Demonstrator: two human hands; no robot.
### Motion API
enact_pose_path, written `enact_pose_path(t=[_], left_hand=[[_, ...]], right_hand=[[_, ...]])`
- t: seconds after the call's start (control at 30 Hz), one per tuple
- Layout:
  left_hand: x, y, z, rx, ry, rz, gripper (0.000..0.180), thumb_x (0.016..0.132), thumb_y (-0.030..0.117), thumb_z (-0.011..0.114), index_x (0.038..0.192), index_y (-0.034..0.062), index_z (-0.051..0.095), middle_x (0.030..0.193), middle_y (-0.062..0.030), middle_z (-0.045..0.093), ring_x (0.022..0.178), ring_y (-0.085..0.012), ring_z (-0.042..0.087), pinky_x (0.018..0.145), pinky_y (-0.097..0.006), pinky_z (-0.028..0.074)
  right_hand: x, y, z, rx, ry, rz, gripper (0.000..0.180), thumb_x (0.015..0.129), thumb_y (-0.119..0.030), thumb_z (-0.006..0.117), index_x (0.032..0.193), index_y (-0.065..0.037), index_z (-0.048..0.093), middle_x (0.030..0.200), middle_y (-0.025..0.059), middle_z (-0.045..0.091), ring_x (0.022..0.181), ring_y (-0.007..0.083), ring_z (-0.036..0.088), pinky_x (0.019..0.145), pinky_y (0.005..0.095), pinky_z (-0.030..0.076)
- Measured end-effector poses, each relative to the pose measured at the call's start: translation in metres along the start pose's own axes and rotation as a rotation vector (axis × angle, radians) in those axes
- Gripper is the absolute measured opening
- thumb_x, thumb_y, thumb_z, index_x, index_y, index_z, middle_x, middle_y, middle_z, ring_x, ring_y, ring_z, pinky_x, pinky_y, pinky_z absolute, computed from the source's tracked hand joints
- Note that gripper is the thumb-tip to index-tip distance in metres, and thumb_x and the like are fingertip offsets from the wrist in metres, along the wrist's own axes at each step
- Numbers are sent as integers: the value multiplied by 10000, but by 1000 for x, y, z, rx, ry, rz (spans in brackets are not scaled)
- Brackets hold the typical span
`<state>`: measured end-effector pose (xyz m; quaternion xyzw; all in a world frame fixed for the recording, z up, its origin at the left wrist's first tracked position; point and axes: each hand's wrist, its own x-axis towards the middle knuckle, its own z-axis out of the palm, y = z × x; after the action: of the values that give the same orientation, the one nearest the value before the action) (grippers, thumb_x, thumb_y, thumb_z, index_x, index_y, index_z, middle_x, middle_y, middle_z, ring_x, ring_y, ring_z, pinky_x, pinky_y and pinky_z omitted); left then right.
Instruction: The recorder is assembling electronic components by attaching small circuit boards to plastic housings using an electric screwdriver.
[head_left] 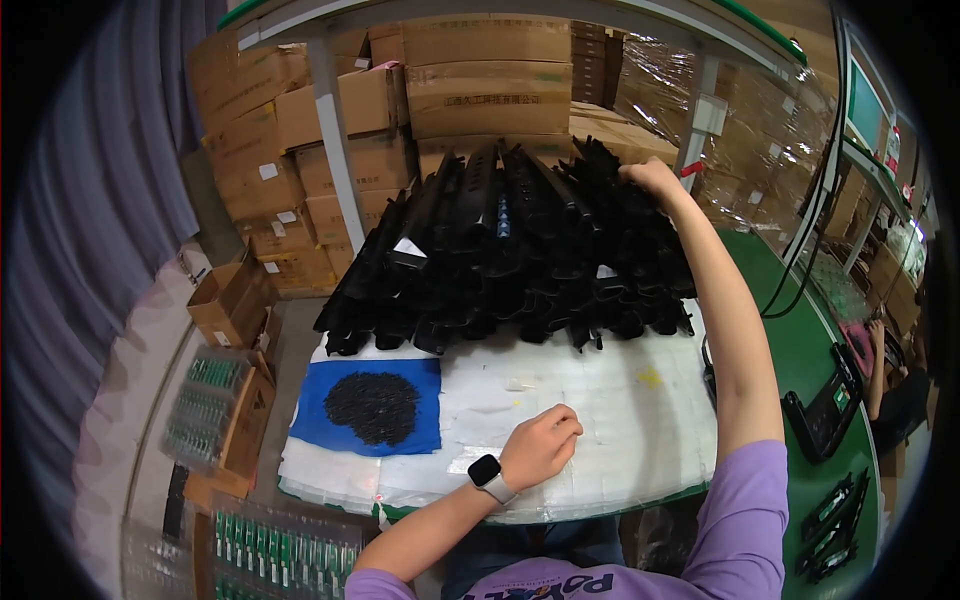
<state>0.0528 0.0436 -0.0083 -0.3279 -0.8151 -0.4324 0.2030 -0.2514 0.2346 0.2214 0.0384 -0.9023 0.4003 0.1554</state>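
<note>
A high stack of long black plastic parts covers the far half of the white-topped table. My right arm stretches to the stack's far right end. There my right hand is closed on the top of a black plastic part; its fingertips are partly hidden. Above the near middle of the table hovers my left hand, its fingers curled in and the palm hidden, so anything inside it does not show. A watch is on that wrist. Left of it, a blue cloth bears a heap of small black pieces.
Cardboard boxes rise behind the table, framed by a metal rack post. Trays of green circuit boards stand at lower left. To the right, a green bench holds black parts; another person's arm is beyond.
</note>
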Motion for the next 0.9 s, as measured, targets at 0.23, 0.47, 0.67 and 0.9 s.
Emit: enact_pose_path(t=[0.23,0.47,0.67,0.9], left_hand=[[-3,-8,8,42,-95,-71,84,797,40,576,865,31,624,937,-74,597,719,-241,620,651,-310,516],[-3,-12,8,42,-39,-84,86,805,45,584,873,32,634,913,-83,615,680,-242,621,627,-303,509],[1,-9,8,50,-32,-83,82,808,49,589,873,28,634,910,-83,613,680,-232,619,625,-296,505],[4,7,-8,-40,191,-229,166,855,84,572,1002,10,594,952,-124,595,812,-218,608,676,-295,481]], right_hand=[[-25,-8,-3,-30,-227,-46,294,642,-228,672,786,27,658,712,96,626,597,164,562,544,297,434],[-20,0,-8,-29,-314,40,288,660,-231,672,786,28,667,697,92,618,602,162,564,566,283,451],[-35,15,-49,209,-184,-198,180,739,-175,616,713,1,635,622,0,570,578,91,518,556,255,423],[-151,36,-119,238,-493,-477,187,705,-134,645,629,-39,504,720,7,540,685,78,482,603,251,387]])
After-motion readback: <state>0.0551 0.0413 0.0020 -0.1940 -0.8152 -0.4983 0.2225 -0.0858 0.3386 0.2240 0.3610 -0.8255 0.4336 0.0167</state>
